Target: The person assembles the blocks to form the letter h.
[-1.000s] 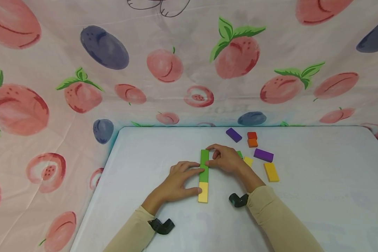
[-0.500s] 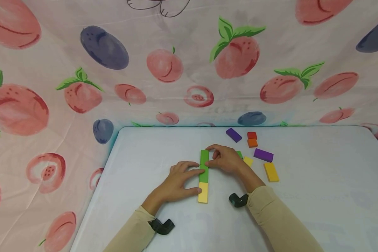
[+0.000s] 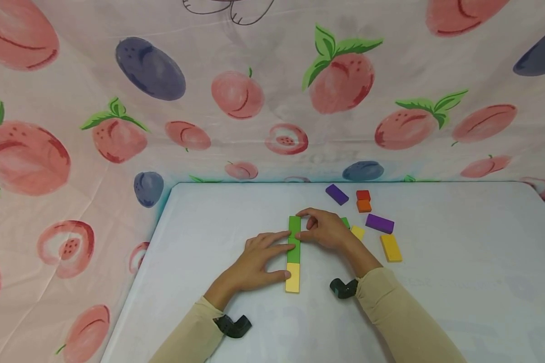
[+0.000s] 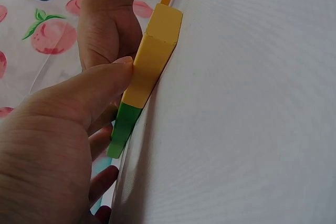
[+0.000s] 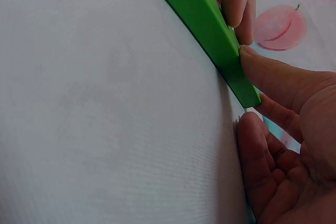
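Three blocks form a straight line in the middle of the white table: a far green block [image 3: 294, 222], a near green block [image 3: 293, 256] and a light yellow block [image 3: 292, 283]. My left hand [image 3: 254, 264] lies along their left side with fairly straight fingers. Its thumb touches the yellow block, and its fingertips rest on the green ones. From the right, my right hand [image 3: 328, 231] pinches the far green block, index finger at its far end and thumb near the joint between the greens. The right wrist view shows that thumb [image 5: 278, 74] against the green side.
Right of the row lie a purple block [image 3: 337, 194], a red block [image 3: 363, 195] touching an orange block [image 3: 364, 206], another purple block [image 3: 380, 224] and a deep yellow block [image 3: 391, 248]. A green block [image 3: 345, 222] and a yellow block [image 3: 357, 232] are partly hidden behind my right wrist.
A finger of my left hand has shifted slightly right, onto the green blocks near their joint. The row and my right hand stay almost still.
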Motion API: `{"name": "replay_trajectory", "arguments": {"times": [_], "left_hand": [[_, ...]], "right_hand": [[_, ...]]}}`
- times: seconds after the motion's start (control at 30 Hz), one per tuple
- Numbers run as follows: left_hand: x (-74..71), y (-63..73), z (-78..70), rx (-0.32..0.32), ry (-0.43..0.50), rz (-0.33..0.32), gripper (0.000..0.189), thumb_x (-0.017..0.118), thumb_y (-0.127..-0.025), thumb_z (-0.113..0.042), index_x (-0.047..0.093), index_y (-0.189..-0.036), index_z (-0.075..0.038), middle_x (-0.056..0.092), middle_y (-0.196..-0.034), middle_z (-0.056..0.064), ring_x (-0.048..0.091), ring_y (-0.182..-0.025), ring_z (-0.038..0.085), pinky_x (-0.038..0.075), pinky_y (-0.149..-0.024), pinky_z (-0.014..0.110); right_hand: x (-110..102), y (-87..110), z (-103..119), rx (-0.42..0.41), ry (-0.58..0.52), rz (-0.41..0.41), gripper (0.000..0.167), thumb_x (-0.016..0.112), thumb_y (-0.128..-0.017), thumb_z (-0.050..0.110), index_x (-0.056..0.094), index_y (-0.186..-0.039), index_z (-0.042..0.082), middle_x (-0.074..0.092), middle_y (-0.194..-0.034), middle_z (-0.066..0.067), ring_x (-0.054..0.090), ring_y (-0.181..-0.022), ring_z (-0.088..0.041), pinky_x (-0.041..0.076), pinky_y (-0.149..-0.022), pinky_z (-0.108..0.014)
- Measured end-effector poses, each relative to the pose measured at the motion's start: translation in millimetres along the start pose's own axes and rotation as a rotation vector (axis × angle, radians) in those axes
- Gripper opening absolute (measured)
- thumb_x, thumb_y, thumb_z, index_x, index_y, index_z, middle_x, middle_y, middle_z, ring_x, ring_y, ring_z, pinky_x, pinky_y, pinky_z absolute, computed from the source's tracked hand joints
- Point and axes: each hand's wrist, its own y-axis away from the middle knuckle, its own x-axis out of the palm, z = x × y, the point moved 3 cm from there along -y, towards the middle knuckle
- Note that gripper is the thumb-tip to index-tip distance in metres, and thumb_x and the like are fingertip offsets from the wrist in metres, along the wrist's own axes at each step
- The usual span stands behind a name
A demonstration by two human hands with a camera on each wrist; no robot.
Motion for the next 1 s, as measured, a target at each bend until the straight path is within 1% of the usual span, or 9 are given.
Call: {"name": "replay_trajectory", "arguments": {"times": [0.43, 0.67, 0.9, 1.0], "left_hand": [[-0.9, -0.5, -0.8, 0.005, -0.002, 0.001, 0.064, 0.066, -0.093, -0.056, 0.051, -0.150, -0.033, 0.031, -0.166, -0.012, 0.031, -0.150, 0.017, 0.027, -0.115, 0.053], [-1.4, -0.5, -1.2, 0.004, 0.001, 0.004, 0.063, 0.066, -0.093, -0.056, 0.051, -0.150, -0.034, 0.031, -0.166, -0.011, 0.031, -0.150, 0.017, 0.027, -0.114, 0.053], [-1.1, 0.0, -0.4, -0.004, 0.009, -0.005, 0.063, 0.066, -0.092, -0.057, 0.053, -0.149, -0.035, 0.031, -0.166, -0.008, 0.030, -0.150, 0.018, 0.027, -0.114, 0.054], [-1.0, 0.2, -0.7, -0.001, 0.010, -0.008, 0.062, 0.066, -0.092, -0.057, 0.053, -0.149, -0.035, 0.032, -0.165, -0.009, 0.030, -0.150, 0.018, 0.027, -0.114, 0.054]], "right_hand": [[-2.2, 3.3, 4.0, -0.009, -0.014, -0.001, 0.054, 0.082, -0.085, 0.036, 0.065, -0.134, 0.021, 0.062, -0.093, 0.000, 0.054, -0.082, -0.017, 0.044, -0.071, -0.029], [-4.4, 4.2, 3.5, 0.004, -0.035, 0.005, 0.057, 0.078, -0.089, 0.039, 0.060, -0.140, 0.019, 0.065, -0.095, -0.001, 0.056, -0.084, -0.017, 0.046, -0.074, -0.030], [-12.6, 9.5, 1.9, 0.025, -0.143, -0.012, 0.053, 0.071, -0.096, 0.038, 0.055, -0.144, 0.021, 0.069, -0.107, -0.003, 0.063, -0.095, -0.019, 0.053, -0.086, -0.034], [-21.1, 16.2, 2.8, 0.029, -0.178, -0.017, 0.052, 0.068, -0.098, 0.038, 0.054, -0.145, 0.022, 0.068, -0.111, -0.005, 0.064, -0.098, -0.021, 0.057, -0.086, -0.034]]}}
